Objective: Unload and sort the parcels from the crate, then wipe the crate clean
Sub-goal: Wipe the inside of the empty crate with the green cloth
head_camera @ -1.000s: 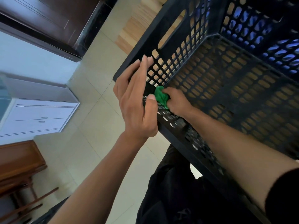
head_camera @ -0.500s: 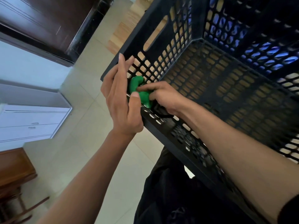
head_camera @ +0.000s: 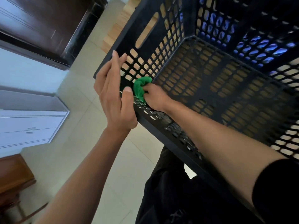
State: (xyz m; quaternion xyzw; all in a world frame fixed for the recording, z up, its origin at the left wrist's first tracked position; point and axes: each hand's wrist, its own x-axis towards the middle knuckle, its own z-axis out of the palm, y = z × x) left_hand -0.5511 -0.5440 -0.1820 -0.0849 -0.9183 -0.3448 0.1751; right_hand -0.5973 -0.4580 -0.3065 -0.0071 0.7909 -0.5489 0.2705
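A black perforated plastic crate fills the right of the head view, tilted toward me, with no parcels visible inside. My right hand reaches into it and is shut on a crumpled green cloth, pressed into the inner near-left corner. My left hand grips that corner from outside, fingers flat along the left wall and thumb on the rim beside the cloth.
A pale tiled floor lies below. A white drawer cabinet stands at the left, a brown wooden piece of furniture at the lower left, and dark wood panelling at the upper left. My dark trousers are under the crate.
The cloth went up along the left wall half a second ago and is now back down in the corner. My left hand has kept its hold on the crate's corner.
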